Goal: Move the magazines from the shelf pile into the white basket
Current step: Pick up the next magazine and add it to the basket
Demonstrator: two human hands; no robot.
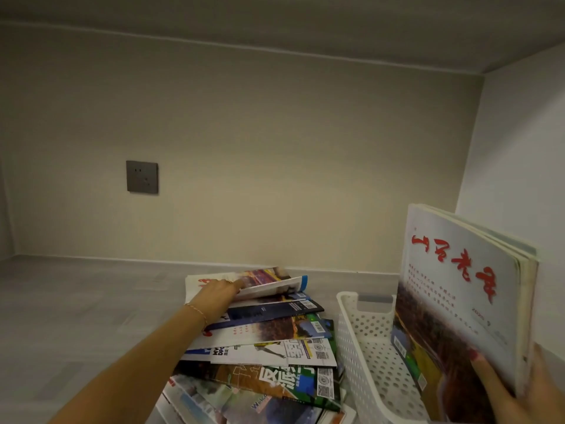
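Note:
A fanned pile of magazines [263, 341] lies on the grey shelf, low in the middle of the view. My left hand [218, 290] reaches to the pile's far end and grips the top magazine [269, 281], whose cover is lifted and bent. To the right stands the white perforated basket [354, 347]. Several magazines stand upright inside it; the front one has a white cover with red characters [455, 289]. My right hand [519, 390] holds this upright bundle at its lower right corner, thumb on the cover.
The grey shelf floor [76, 301] stretches to the left of the pile. A beige back wall carries a dark socket plate [142, 177]. A white side wall [519, 148] rises close behind the basket on the right, and a ceiling panel lies overhead.

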